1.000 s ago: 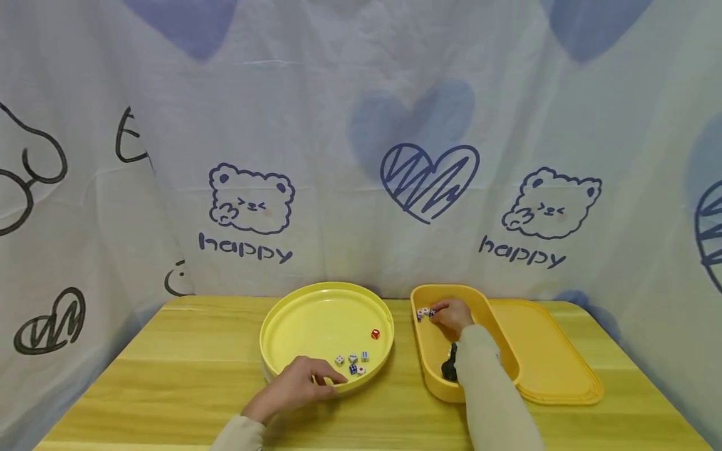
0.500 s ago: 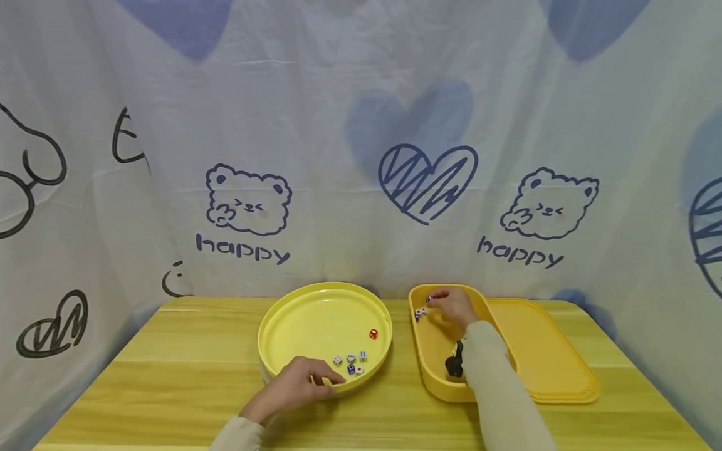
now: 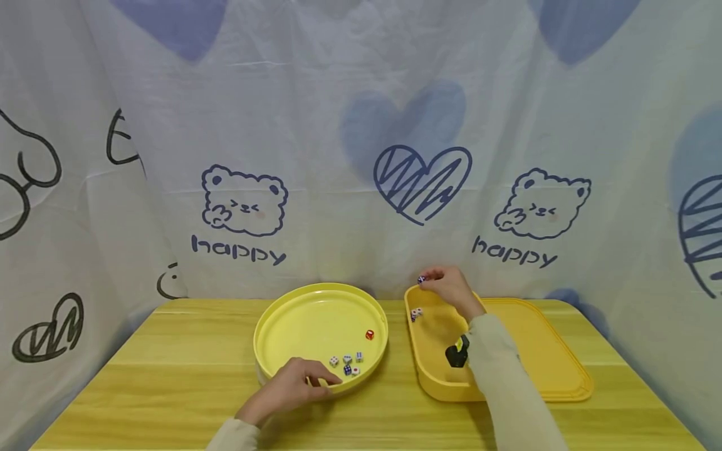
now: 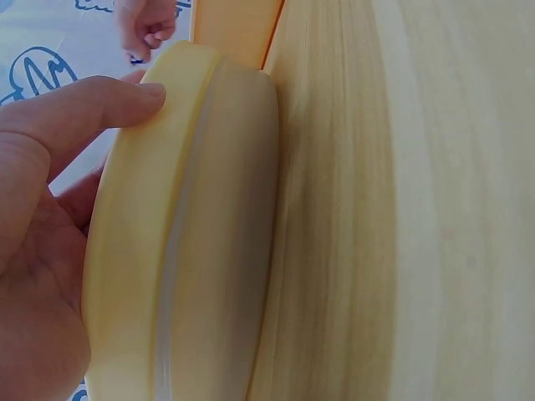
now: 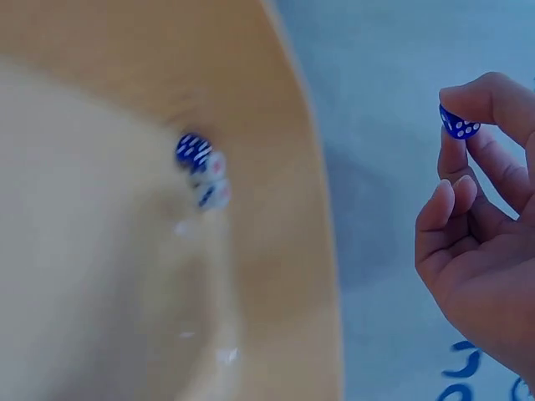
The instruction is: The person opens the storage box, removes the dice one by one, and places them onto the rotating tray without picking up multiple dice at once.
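Observation:
My right hand pinches a blue die with white dots between thumb and fingertips, raised over the far left rim of the orange-yellow box. Inside that box, a blue die and two white dice lie together against the left wall. My left hand grips the near edge of a round yellow tray; in the left wrist view its thumb lies on the outer wall and the other fingers are mostly hidden behind the rim. On the tray are several white dice, one blue die and a red die.
A flat orange-yellow lid lies on the wooden table, right of the box and partly behind the right sleeve. Some black thing sits by the right wrist. A printed cloth hangs behind the table.
My right hand has risen from inside the box to above its far left rim, carrying the blue die. The left hand keeps its hold on the tray, and the head view has shifted slightly.

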Action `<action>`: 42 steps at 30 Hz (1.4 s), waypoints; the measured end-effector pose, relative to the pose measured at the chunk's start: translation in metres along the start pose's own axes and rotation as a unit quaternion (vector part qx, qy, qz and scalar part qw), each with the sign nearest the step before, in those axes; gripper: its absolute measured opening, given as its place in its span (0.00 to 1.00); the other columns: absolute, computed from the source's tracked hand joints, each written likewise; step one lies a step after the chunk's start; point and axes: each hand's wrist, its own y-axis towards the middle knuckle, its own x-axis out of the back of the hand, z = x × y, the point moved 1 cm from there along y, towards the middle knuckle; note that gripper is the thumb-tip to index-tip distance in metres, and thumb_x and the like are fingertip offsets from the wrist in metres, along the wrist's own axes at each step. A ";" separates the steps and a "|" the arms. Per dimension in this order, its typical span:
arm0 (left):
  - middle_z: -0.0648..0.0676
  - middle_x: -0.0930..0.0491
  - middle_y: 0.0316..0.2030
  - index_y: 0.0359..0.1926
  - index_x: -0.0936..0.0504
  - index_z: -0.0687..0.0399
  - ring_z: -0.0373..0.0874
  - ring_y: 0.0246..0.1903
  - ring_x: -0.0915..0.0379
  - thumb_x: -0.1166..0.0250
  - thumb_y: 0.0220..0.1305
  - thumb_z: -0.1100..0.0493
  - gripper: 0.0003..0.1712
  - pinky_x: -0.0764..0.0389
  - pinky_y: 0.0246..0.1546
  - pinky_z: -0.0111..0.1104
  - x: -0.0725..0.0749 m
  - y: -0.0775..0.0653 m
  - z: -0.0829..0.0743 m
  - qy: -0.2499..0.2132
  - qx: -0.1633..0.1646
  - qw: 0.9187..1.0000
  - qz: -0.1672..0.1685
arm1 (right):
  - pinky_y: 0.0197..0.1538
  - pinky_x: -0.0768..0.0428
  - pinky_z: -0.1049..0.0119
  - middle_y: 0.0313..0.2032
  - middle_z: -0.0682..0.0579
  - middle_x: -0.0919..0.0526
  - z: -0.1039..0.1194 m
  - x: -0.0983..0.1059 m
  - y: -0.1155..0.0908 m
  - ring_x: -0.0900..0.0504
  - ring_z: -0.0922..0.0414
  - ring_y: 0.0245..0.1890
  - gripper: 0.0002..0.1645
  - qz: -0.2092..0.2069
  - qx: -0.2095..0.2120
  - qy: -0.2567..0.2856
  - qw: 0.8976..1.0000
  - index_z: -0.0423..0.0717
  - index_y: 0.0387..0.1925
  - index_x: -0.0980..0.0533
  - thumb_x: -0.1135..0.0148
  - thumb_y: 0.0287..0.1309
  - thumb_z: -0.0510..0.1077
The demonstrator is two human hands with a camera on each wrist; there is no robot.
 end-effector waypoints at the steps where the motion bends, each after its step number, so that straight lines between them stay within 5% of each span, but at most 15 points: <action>1: 0.47 0.15 0.35 0.40 0.11 0.56 0.32 0.26 0.28 0.31 0.58 0.64 0.09 0.26 0.27 0.28 0.000 0.000 0.000 0.000 0.000 1.000 -0.001 | 0.51 0.28 0.57 0.40 0.44 0.18 0.003 0.000 -0.002 0.26 0.49 0.41 0.11 0.002 0.007 0.005 1.000 0.36 0.42 0.20 0.36 0.59 0.38; 13: 0.47 0.15 0.35 0.40 0.11 0.57 0.32 0.27 0.28 0.31 0.58 0.65 0.09 0.26 0.27 0.28 0.000 0.000 0.001 -0.007 -0.007 1.000 0.001 | 0.39 0.33 0.60 0.31 0.49 0.24 0.029 -0.008 -0.048 0.31 0.51 0.36 0.08 -0.012 0.115 0.023 0.993 0.38 0.38 0.19 0.34 0.56 0.37; 23: 0.47 0.15 0.35 0.40 0.11 0.57 0.32 0.26 0.28 0.31 0.58 0.64 0.09 0.26 0.27 0.28 0.001 0.000 0.001 -0.001 -0.008 1.000 0.002 | 0.34 0.32 0.65 0.29 0.51 0.25 0.032 -0.018 -0.073 0.30 0.52 0.33 0.09 0.000 0.112 0.045 0.993 0.40 0.38 0.18 0.32 0.55 0.39; 42: 0.48 0.15 0.35 0.40 0.12 0.59 0.31 0.26 0.30 0.31 0.58 0.63 0.09 0.27 0.27 0.28 0.000 -0.001 0.000 0.000 -0.023 1.000 -0.002 | 0.35 0.28 0.66 0.29 0.53 0.25 0.027 -0.049 -0.076 0.28 0.55 0.32 0.08 0.016 0.108 0.031 0.994 0.42 0.39 0.17 0.32 0.55 0.37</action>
